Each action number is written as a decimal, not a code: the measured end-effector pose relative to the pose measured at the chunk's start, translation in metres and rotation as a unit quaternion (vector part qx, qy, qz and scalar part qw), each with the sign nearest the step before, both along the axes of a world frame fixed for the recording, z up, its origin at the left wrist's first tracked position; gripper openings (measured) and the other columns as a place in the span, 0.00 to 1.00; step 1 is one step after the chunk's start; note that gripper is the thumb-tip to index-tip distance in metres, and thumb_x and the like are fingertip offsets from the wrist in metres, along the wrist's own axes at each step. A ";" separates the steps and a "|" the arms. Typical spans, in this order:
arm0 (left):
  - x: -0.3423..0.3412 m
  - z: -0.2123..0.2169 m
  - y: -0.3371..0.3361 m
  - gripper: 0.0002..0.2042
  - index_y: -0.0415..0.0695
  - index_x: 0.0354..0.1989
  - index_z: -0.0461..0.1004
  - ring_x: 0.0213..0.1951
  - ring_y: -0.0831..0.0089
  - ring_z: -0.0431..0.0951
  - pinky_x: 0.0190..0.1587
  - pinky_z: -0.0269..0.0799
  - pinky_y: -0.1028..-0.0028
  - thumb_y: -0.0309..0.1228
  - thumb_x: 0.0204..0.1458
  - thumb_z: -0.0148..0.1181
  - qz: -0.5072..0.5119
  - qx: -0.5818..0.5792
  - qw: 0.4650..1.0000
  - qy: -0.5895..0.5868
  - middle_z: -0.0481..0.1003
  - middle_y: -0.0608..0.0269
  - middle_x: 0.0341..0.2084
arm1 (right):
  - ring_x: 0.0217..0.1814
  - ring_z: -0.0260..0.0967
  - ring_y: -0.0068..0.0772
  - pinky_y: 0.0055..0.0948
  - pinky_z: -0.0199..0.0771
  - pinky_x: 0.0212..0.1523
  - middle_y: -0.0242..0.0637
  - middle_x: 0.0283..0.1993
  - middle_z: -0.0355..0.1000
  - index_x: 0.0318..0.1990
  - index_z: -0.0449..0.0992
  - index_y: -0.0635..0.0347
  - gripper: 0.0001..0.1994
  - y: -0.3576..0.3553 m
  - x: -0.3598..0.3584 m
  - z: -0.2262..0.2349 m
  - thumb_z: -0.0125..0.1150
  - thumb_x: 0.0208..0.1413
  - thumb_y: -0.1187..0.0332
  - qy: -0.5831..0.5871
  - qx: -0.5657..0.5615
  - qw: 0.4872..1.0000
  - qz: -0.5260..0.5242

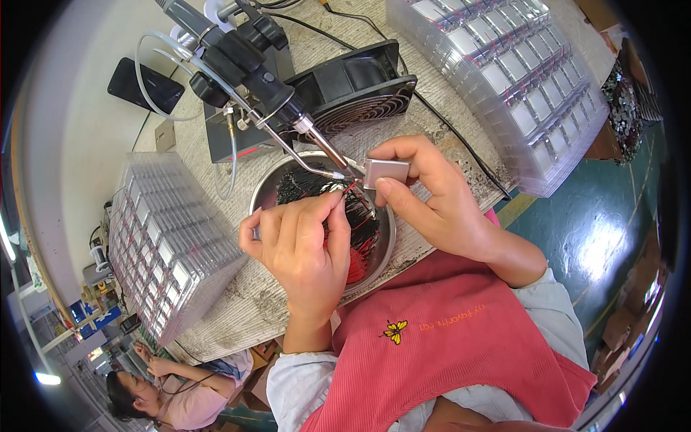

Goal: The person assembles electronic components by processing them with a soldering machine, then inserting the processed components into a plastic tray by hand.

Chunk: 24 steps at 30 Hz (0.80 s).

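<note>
My right hand [443, 198] pinches a small flat silver battery cell [386, 173] between thumb and fingers. The cell's left end is at the tip of a stand-mounted soldering iron [327, 147]; a thin solder feed tube [317, 171] ends beside that tip. My left hand [302, 241] is closed in a pinch on a red wire [350, 189] just left of the cell. Something small and grey shows by its curled outer fingers, too covered to name. Below both hands stands a round metal bowl [391, 248] holding many black and red wires [363, 234].
A black fan [360, 90] stands behind the iron, with a phone [145, 85] to its left. Stacked clear trays of silver cells rise at left [162, 245] and right [518, 86]. Cables cross the worktable [446, 93]. Another person [176, 392] sits at lower left.
</note>
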<state>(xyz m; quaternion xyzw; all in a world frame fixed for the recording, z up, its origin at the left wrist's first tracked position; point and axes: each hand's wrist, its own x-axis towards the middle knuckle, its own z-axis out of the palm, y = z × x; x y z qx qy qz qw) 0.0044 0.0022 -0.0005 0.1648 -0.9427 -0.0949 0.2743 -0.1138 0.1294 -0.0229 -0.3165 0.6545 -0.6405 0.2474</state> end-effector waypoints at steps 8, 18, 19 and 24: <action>0.004 0.000 -0.001 0.07 0.51 0.32 0.77 0.33 0.75 0.71 0.52 0.53 0.66 0.28 0.44 0.66 0.006 0.000 1.000 -0.002 0.76 0.74 0.27 | 0.32 0.72 0.28 0.26 0.72 0.32 0.40 0.34 0.73 0.48 0.67 0.64 0.13 0.002 -0.002 0.001 0.56 0.57 0.73 0.007 0.008 1.000 -0.008; 0.012 -0.001 -0.008 0.05 0.49 0.32 0.78 0.34 0.74 0.71 0.52 0.52 0.67 0.27 0.46 0.65 0.028 0.072 0.997 0.023 0.75 0.73 0.27 | 0.33 0.72 0.22 0.23 0.71 0.35 0.35 0.33 0.73 0.48 0.66 0.65 0.11 0.007 -0.009 0.003 0.55 0.58 0.73 -0.006 0.042 0.999 0.005; 0.012 -0.001 -0.008 0.05 0.49 0.32 0.78 0.34 0.74 0.71 0.52 0.52 0.67 0.27 0.46 0.65 0.026 0.073 0.997 0.023 0.75 0.73 0.27 | 0.31 0.73 0.25 0.24 0.72 0.31 0.37 0.31 0.74 0.46 0.68 0.64 0.11 0.006 -0.007 0.002 0.57 0.56 0.72 -0.026 0.040 0.999 0.010; 0.009 0.002 -0.005 0.05 0.49 0.32 0.78 0.33 0.75 0.72 0.53 0.52 0.68 0.27 0.47 0.65 0.019 0.102 0.993 0.054 0.76 0.73 0.27 | 0.29 0.73 0.27 0.26 0.72 0.30 0.39 0.31 0.73 0.46 0.68 0.64 0.12 0.002 -0.002 0.005 0.58 0.55 0.72 -0.043 0.028 0.998 0.020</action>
